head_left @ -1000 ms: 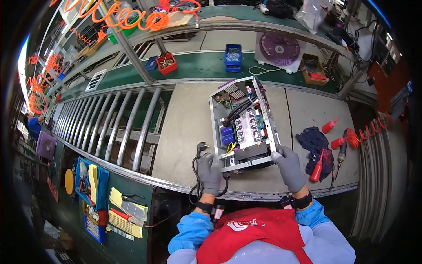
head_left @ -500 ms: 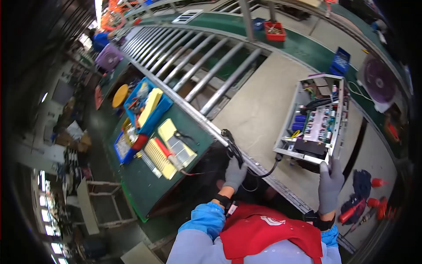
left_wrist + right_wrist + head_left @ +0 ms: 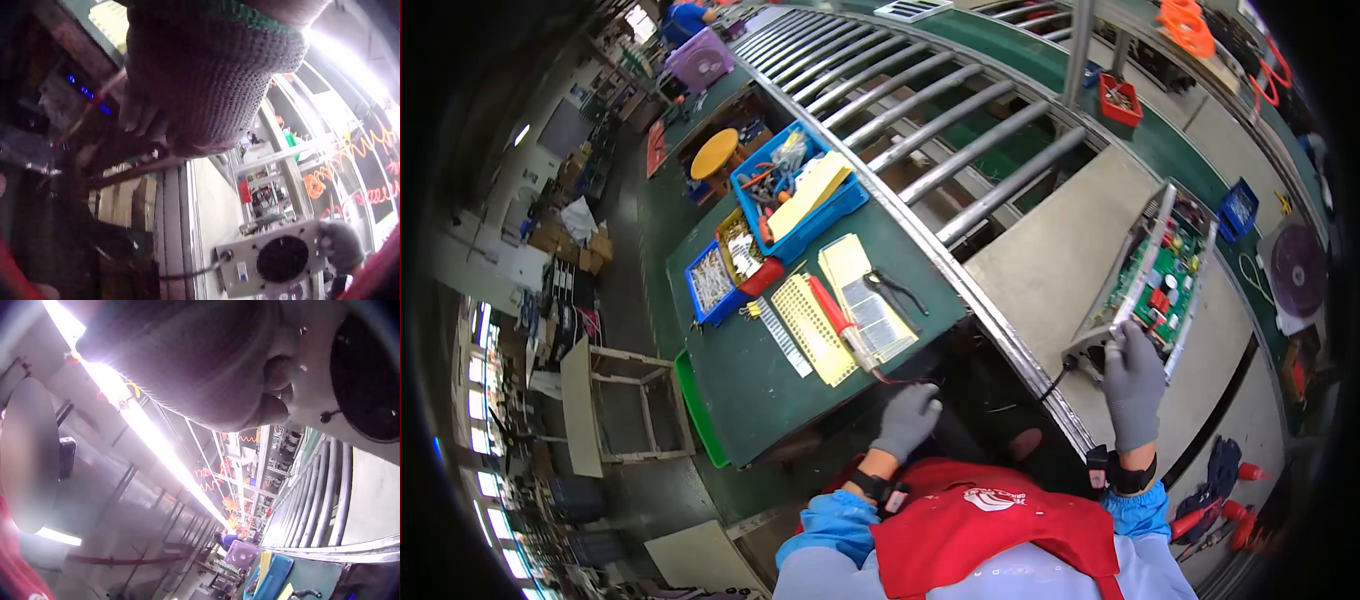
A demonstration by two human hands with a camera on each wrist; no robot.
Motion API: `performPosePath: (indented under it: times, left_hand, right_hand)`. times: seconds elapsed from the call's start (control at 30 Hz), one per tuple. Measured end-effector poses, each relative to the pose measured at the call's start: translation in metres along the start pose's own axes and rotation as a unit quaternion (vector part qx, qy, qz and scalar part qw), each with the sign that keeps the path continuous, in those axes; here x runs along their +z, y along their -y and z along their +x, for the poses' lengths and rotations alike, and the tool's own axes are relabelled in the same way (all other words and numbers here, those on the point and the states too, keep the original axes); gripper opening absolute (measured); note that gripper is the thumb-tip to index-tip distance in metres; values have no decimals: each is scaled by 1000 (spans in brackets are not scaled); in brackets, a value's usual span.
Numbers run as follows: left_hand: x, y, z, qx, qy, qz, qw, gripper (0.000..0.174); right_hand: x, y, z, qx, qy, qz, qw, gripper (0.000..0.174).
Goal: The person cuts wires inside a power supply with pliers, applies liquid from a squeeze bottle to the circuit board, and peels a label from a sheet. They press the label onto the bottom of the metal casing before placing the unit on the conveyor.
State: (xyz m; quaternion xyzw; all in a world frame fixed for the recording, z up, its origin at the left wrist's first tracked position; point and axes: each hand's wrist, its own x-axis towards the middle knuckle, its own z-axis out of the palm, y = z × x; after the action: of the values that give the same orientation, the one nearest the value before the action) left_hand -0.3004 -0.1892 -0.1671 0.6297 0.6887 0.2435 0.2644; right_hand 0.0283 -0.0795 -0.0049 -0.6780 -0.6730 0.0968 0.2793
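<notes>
An open metal case with a green circuit board [image 3: 1165, 280] sits tilted on the conveyor's pale board. My gloved right hand [image 3: 1133, 385] grips its near edge, fingers curled over the rim. The left wrist view shows the case's end panel with a round black fan [image 3: 282, 258] and the right hand [image 3: 344, 244] at its side. A black power cord [image 3: 1057, 382] runs from the case over the conveyor rail. My gloved left hand [image 3: 908, 422] hangs relaxed by the green bench, fingers loosely bent, nothing visible in it. The wire of the red-handled soldering iron [image 3: 830, 308] passes close to its fingertips.
On the green bench [image 3: 730, 400] lie yellow cards [image 3: 812, 325], black-handled pliers [image 3: 895, 293] and a blue tool bin [image 3: 800, 230]. Metal rollers [image 3: 1010, 185] stretch away beyond the rail. Red bottles [image 3: 1190, 522] and a dark cloth [image 3: 1222, 470] lie at lower right.
The head view has turned left. My left hand has left the case, met the cord, then moved away toward the bench. The case has tilted, with my right hand at its near edge.
</notes>
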Motion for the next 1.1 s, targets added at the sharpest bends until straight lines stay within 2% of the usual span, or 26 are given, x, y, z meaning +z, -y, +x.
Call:
performPosePath:
  times: [0.03, 0.07, 0.13, 0.2, 0.27, 0.3, 0.33, 0.4, 0.5, 0.53, 0.57, 0.6, 0.63, 0.67, 0.7, 0.73, 0.77, 0.8, 0.83, 0.93, 1.07, 1.1]
  left_hand:
    - [-21, 16, 1, -7, -32, 17, 999, 32]
    - [-42, 29, 0, -36, -71, 21, 997, 31]
    - [-75, 64, -1, -69, -131, 42, 988, 31]
    - [-93, 109, -3, -147, -175, 54, 972, 34]
    - [-107, 148, -4, -159, -210, 66, 962, 35]
    - [-114, 163, -5, -165, -227, 74, 957, 36]
    - [-120, 174, -5, -164, -237, 78, 954, 34]
    - [-132, 192, -6, -164, -258, 85, 948, 31]
    - [-145, 205, -9, -128, -223, 114, 960, 33]
    - [-149, 208, -10, -104, -210, 133, 963, 33]
    - [-149, 210, -10, -97, -204, 146, 963, 34]
    - [-147, 212, -10, -90, -200, 158, 963, 35]
    - [-145, 214, -9, -82, -196, 168, 963, 35]
    - [-143, 215, -8, -96, -188, 165, 963, 36]
    - [-140, 216, -8, -110, -179, 162, 964, 36]
    - [-137, 216, -9, -125, -170, 157, 965, 37]
    - [-134, 217, -10, -125, -174, 155, 964, 37]
    - [-133, 218, -10, -125, -179, 154, 964, 38]
    - [-133, 219, -10, -125, -185, 153, 963, 38]
    - [-139, 213, -9, -126, -190, 150, 962, 38]
    - [-136, 215, -11, -136, -185, 149, 962, 40]
    - [-137, 214, -11, -141, -180, 147, 962, 41]
  right_hand:
    - [7, 1, -1, -32, -65, 23, 997, 37]
    - [16, 10, -4, 56, -78, 111, 989, 36]
    - [27, 23, -5, -2, -90, -26, 996, 38]
    - [40, 31, -7, 27, -80, -51, 995, 37]
    - [44, 32, -1, 47, -100, -75, 991, 34]
    - [48, 28, 2, 24, -143, -72, 987, 33]
    - [53, 27, 3, 38, -158, -81, 983, 34]
    - [67, 26, 3, 26, -188, -145, 971, 33]
    - [87, 69, -4, -72, -188, -44, 979, 30]
    - [99, 103, -7, -81, -141, 14, 987, 26]
    - [110, 123, -19, 29, 8, 76, 997, 29]
    - [128, 159, -26, 46, 130, 226, 964, 30]
    - [145, 196, -33, 96, 243, 352, 899, 32]
    - [163, 221, -42, 109, 331, 349, 870, 32]
    - [168, 258, -43, 179, 441, 316, 820, 31]
    - [205, 261, -58, 94, 465, 314, 823, 33]
    - [224, 277, -63, 138, 523, 316, 780, 34]
    - [246, 284, -66, 81, 553, 265, 786, 39]
    - [271, 285, -73, 63, 572, 242, 781, 39]
    - [294, 315, -71, 49, 613, 175, 769, 40]
    - [305, 335, -71, 111, 637, 162, 746, 38]
    - [314, 330, -75, 75, 634, 148, 756, 38]
